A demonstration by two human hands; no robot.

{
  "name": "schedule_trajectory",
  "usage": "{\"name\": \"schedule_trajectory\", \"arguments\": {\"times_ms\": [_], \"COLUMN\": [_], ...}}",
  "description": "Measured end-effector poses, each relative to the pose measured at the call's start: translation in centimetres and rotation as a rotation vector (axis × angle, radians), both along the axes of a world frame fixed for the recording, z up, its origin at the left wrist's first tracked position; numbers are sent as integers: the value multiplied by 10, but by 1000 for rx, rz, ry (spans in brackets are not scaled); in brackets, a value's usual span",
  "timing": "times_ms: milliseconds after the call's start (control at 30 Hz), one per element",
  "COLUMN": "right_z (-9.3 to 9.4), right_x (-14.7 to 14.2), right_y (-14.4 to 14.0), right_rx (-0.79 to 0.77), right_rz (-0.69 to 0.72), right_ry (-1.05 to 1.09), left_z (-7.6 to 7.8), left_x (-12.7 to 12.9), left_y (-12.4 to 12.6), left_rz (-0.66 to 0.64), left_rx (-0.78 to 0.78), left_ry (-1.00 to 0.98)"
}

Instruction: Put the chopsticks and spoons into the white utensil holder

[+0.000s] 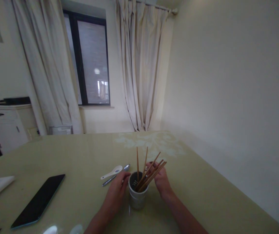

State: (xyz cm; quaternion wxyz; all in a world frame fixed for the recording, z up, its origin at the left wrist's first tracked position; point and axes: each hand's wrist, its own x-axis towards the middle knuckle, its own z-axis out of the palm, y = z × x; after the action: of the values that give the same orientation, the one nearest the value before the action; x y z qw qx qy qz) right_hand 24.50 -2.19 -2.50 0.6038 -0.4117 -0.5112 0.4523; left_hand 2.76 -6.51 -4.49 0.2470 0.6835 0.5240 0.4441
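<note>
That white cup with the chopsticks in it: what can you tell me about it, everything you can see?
The chopstick holder is a small white cylinder, ceramic by the look of it, with a dark inside that seems to have drain holes. It stands upright on the pale green table, near its front edge. Several brown wooden chopsticks stand in it, some upright, most leaning right. The left hand touches its left side near the rim; the right hand is at the leaning chopsticks. Behind it lie a white spoon and a metal spoon.
</note>
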Motion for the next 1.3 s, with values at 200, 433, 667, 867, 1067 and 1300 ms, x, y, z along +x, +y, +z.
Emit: {"name": "schedule_trajectory", "arguments": {"times_ms": [200, 433, 667, 867, 1067, 1300], "right_z": [28, 43, 39, 38, 27, 21], "right_x": [48, 63, 38, 22, 11, 14], "right_y": [7, 4, -12, -20, -19, -20], "right_rx": [129, 225, 206, 132, 98, 309], "right_rz": [-355, -371, -173, 14, 66, 65], "right_ry": [169, 284, 75, 33, 31, -104], "left_z": [0, -6, 0, -1, -2, -15], "left_x": [-25, -32, -30, -33, -33, -26], "left_y": [4, 4, 3, 3, 3, 3], "left_rz": [319, 367, 358, 373, 320, 314], "left_rx": [3, -69, -115, -129, -110, -13], "left_ry": [642, 884, 854, 844, 841, 915]}}
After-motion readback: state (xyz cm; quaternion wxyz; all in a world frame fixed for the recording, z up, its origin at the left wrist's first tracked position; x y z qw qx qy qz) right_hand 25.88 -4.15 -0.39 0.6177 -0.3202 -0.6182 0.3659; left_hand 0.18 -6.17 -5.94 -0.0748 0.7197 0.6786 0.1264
